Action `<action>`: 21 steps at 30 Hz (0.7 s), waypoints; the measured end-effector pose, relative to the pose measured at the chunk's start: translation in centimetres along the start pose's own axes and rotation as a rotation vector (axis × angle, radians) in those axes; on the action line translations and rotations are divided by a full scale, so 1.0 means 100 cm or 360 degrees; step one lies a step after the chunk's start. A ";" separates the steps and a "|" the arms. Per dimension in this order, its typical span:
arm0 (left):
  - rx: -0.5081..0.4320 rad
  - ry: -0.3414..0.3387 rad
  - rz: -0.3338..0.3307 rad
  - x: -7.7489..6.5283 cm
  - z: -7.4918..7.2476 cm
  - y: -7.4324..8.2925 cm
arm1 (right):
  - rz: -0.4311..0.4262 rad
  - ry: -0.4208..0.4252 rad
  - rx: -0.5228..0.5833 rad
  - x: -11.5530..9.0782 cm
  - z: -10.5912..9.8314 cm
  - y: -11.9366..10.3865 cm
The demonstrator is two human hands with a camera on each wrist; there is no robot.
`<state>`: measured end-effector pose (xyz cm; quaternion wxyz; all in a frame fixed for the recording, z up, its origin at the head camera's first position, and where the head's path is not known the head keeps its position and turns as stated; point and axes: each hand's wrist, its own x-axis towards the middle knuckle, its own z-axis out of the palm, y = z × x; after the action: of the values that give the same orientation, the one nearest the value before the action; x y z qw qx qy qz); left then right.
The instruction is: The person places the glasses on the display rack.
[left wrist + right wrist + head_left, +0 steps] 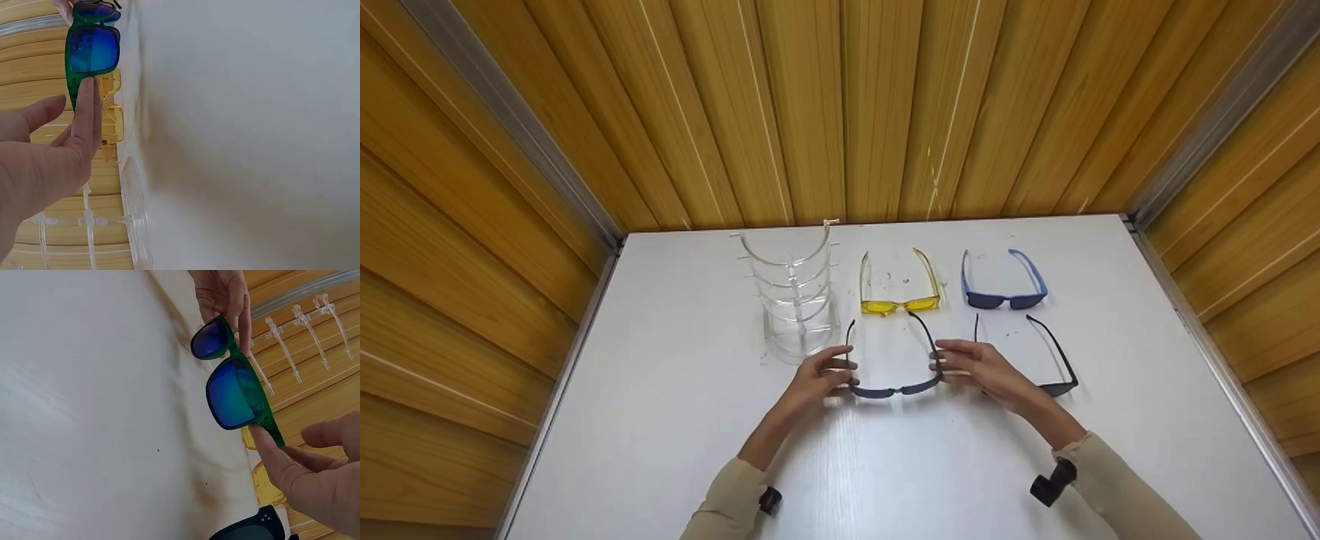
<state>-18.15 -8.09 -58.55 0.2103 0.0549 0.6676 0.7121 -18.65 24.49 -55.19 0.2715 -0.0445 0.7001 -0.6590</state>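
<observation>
Above the middle of the desk [660, 390], green-framed sunglasses [874, 393] hang with temples spread forward; the left hand [816, 379] and right hand [986, 371] grip opposite ends, likely for balance. Yellow glasses [921, 304] lie just beyond, black glasses [1061, 388] beside the right hand. A clear stand [795, 289] nears the back edge; room opens toward the person.

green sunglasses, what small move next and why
Probably the right hand should bring its thumb onto the green sunglasses: in the right wrist view its fingers meet the rim, but the thumb stands apart, so the hold looks loose.
</observation>
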 end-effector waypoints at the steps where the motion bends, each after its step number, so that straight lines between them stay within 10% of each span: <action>1: -0.0009 0.0000 -0.0009 -0.002 0.000 0.002 | -0.0004 -0.0004 0.0004 -0.001 0.000 0.000; 21: -0.0018 0.0035 -0.0030 -0.027 -0.011 0.015 | -0.0004 -0.0031 0.0170 -0.008 0.012 -0.004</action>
<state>-16.48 -10.12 -56.67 0.2100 0.0395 0.6664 0.7143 -17.57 23.67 -54.56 0.2795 -0.0372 0.6611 -0.6953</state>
